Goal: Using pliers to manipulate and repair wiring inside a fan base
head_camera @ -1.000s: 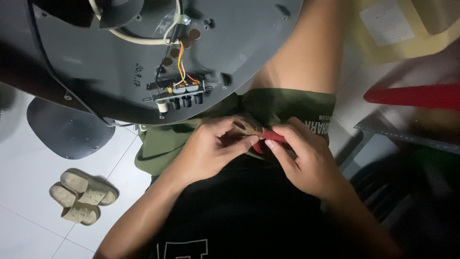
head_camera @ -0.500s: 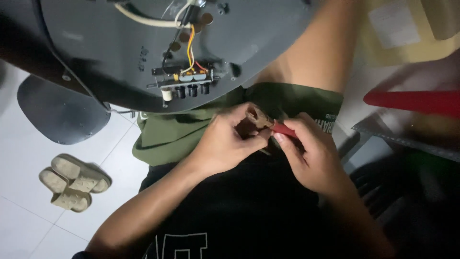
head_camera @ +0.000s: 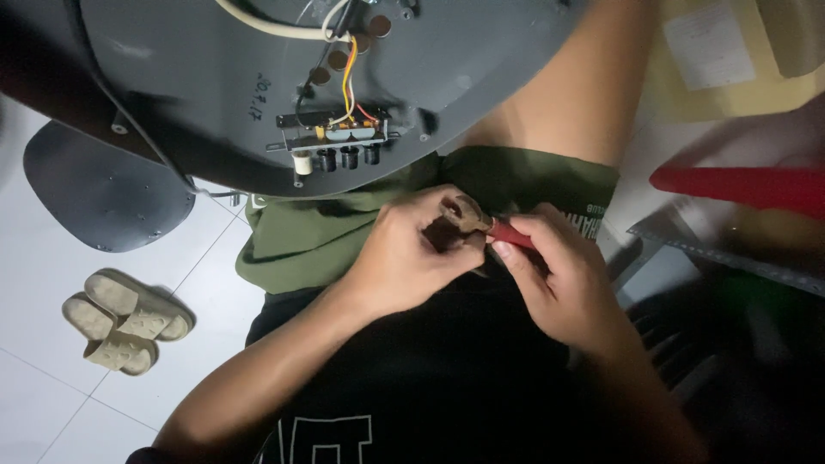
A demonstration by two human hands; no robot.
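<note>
Black printed shirt, green shorts (bare forearms)

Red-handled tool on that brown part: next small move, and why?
Probably steady the small brown part in the left hand and seat the red-handled tool squarely before turning. The right hand holds the tool's tip close against the part, but shadow hides whether it is engaged.

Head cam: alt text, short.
Left hand pinches a small brownish part over the lap while the right hand holds a red-handled tool against it. A grey round housing with exposed wiring sits above; beige sandals lie on the floor.
</note>
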